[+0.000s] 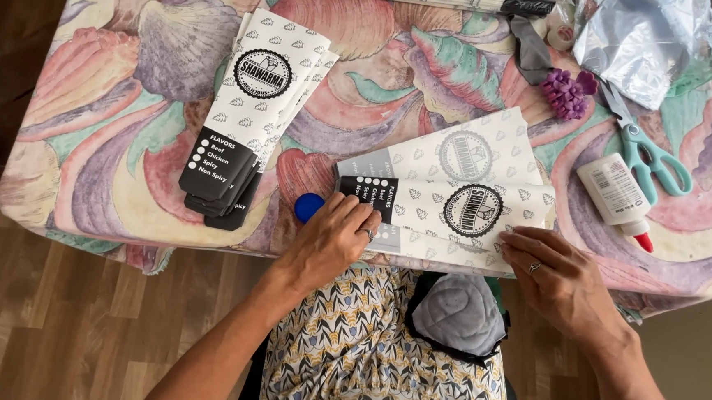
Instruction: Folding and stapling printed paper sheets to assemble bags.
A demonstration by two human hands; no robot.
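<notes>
A white printed paper sleeve with a black round emblem and a black end lies flat near the table's front edge, partly folded. My left hand presses on its left black end, fingers curled down on the paper. My right hand rests flat on its right end, fingertips on the lower fold. Both hands wear a ring. A blue round cap sits just left of my left hand.
A stack of finished printed sleeves lies to the left on the shell-patterned tablecloth. A white glue bottle with a red tip, teal scissors, a purple flower-like piece and a crumpled plastic bag are at the right.
</notes>
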